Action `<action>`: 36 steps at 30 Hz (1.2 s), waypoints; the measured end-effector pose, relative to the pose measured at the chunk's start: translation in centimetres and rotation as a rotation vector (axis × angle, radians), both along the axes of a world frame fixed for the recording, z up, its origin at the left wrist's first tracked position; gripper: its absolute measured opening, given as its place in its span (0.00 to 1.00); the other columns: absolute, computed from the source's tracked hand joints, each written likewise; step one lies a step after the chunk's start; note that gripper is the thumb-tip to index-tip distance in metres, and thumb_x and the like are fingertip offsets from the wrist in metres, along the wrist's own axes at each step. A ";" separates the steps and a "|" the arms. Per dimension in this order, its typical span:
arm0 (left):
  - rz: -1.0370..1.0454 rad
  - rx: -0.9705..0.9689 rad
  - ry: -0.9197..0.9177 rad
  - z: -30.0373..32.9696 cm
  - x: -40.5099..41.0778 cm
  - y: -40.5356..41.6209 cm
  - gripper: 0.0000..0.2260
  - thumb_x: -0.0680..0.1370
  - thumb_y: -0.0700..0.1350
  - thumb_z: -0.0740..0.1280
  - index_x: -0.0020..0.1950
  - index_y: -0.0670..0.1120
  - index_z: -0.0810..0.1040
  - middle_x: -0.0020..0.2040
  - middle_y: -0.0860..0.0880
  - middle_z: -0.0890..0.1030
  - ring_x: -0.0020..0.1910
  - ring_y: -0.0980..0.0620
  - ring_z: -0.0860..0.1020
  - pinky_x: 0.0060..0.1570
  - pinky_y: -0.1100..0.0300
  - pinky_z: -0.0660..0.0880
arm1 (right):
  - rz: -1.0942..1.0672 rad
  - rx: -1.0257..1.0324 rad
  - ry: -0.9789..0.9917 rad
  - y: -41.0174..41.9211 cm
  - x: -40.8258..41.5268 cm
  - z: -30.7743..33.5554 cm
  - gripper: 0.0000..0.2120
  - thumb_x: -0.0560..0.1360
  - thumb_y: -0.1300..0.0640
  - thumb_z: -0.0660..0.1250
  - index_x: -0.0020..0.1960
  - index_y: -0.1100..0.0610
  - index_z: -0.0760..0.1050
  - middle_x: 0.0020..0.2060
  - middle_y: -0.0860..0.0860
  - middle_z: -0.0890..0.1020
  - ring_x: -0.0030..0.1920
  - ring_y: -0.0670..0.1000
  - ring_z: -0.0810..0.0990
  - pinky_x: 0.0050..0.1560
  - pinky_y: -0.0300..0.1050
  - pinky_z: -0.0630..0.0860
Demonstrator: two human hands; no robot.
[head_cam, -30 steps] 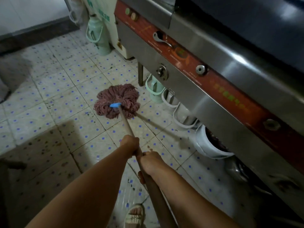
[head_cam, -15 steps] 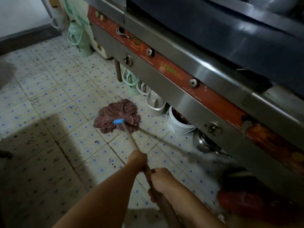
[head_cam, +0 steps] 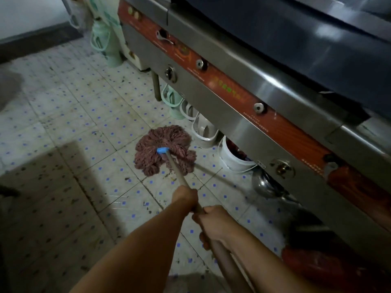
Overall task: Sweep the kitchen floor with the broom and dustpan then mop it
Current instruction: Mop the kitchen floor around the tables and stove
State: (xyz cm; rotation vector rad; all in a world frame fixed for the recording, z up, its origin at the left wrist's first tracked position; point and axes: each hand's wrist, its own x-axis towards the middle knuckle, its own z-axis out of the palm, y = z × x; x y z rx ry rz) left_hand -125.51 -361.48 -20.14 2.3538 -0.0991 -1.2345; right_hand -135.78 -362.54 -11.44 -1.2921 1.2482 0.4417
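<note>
A reddish-brown string mop head [head_cam: 165,150] with a blue collar [head_cam: 162,149] lies flat on the tiled floor [head_cam: 69,115], close to the front of the steel cooker. Its pale wooden handle [head_cam: 177,172] runs back toward me. My left hand [head_cam: 184,197] grips the handle higher up toward the mop head. My right hand [head_cam: 212,224] grips it just behind the left. The tiles are white with blue dots and carry dark grime specks. No broom or dustpan is in view.
A long steel cooker [head_cam: 243,98] with an orange control strip fills the right. Under it stand pale green and white buckets [head_cam: 204,129], a white pail [head_cam: 234,159] and a metal ladle [head_cam: 266,185]. A green jug [head_cam: 110,47] stands far back. A red bag [head_cam: 330,269] lies at right.
The mop head has slid along the floor beside the cooker toward the white buckets, while the view shifted. Both hands keep their grip on the handle.
</note>
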 end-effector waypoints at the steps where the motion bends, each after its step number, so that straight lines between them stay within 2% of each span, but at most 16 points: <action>1: 0.006 0.003 -0.014 -0.2 1.5 -0.1 0.15 0.79 0.46 0.61 0.59 0.36 0.74 0.55 0.39 0.79 0.48 0.43 0.79 0.46 0.54 0.78 | 0.003 0.005 -0.004 -0.2 1.6 -0.5 0.09 0.78 0.58 0.62 0.56 0.59 0.75 0.30 0.53 0.74 0.26 0.49 0.74 0.22 0.36 0.71; 5: 0.070 0.005 -0.042 -1.5 8.2 -0.4 0.15 0.79 0.46 0.62 0.60 0.36 0.74 0.55 0.38 0.79 0.52 0.42 0.79 0.47 0.53 0.77 | 0.018 0.023 -0.033 -0.7 8.4 -2.7 0.11 0.77 0.59 0.64 0.57 0.62 0.75 0.30 0.54 0.73 0.24 0.51 0.73 0.23 0.38 0.71; 12: 0.093 -0.004 -0.087 -4.2 20.1 -2.0 0.15 0.79 0.46 0.62 0.60 0.36 0.74 0.55 0.38 0.78 0.53 0.41 0.79 0.50 0.51 0.78 | 0.050 0.037 -0.081 -2.9 19.8 -5.4 0.10 0.77 0.59 0.63 0.57 0.61 0.75 0.30 0.53 0.72 0.25 0.50 0.73 0.23 0.38 0.71; 18: 0.145 0.028 -0.141 -5.9 29.4 -1.8 0.15 0.78 0.44 0.62 0.60 0.35 0.73 0.54 0.38 0.79 0.51 0.41 0.79 0.43 0.54 0.76 | 0.075 0.067 -0.131 -2.8 29.1 -8.0 0.12 0.77 0.60 0.63 0.59 0.62 0.73 0.32 0.54 0.72 0.27 0.52 0.74 0.26 0.42 0.74; 21: 0.155 0.037 -0.147 -6.2 32.2 -1.0 0.15 0.78 0.44 0.62 0.61 0.35 0.72 0.56 0.37 0.78 0.52 0.41 0.79 0.43 0.54 0.76 | 0.100 0.078 -0.138 -2.3 32.0 -8.7 0.13 0.77 0.60 0.63 0.60 0.62 0.73 0.33 0.54 0.72 0.27 0.52 0.74 0.26 0.41 0.74; 23: 0.162 0.047 -0.126 -6.2 32.8 -0.3 0.15 0.79 0.44 0.62 0.61 0.35 0.72 0.56 0.37 0.78 0.52 0.40 0.79 0.45 0.53 0.78 | 0.101 0.085 -0.122 -1.6 32.6 -8.9 0.14 0.77 0.59 0.62 0.61 0.62 0.72 0.33 0.55 0.74 0.27 0.52 0.75 0.28 0.42 0.75; 28: 0.178 0.053 -0.082 -5.6 30.7 2.0 0.15 0.79 0.43 0.61 0.62 0.36 0.71 0.56 0.38 0.78 0.51 0.41 0.79 0.40 0.55 0.75 | 0.107 0.072 -0.058 1.1 31.0 -8.5 0.14 0.78 0.61 0.60 0.62 0.60 0.72 0.34 0.55 0.75 0.25 0.50 0.75 0.29 0.42 0.76; 31: 0.180 0.044 -0.068 -4.6 27.8 3.7 0.15 0.79 0.42 0.61 0.63 0.36 0.70 0.57 0.38 0.77 0.51 0.42 0.78 0.38 0.56 0.74 | 0.109 0.060 -0.015 2.8 28.3 -7.9 0.14 0.78 0.61 0.59 0.63 0.59 0.71 0.36 0.55 0.74 0.26 0.50 0.75 0.28 0.41 0.75; 34: 0.175 0.026 -0.046 -3.4 23.8 5.6 0.15 0.80 0.42 0.60 0.63 0.35 0.70 0.56 0.38 0.77 0.45 0.44 0.76 0.33 0.57 0.73 | 0.120 0.060 0.004 4.6 24.6 -7.2 0.14 0.78 0.61 0.59 0.63 0.59 0.71 0.36 0.55 0.74 0.27 0.51 0.74 0.28 0.41 0.75; 36: 0.178 0.008 -0.031 -2.8 20.5 7.3 0.15 0.80 0.42 0.60 0.63 0.35 0.70 0.57 0.38 0.77 0.46 0.44 0.77 0.36 0.57 0.74 | 0.133 0.042 0.009 6.1 21.2 -6.6 0.15 0.78 0.60 0.59 0.64 0.59 0.71 0.34 0.54 0.74 0.26 0.51 0.74 0.27 0.40 0.74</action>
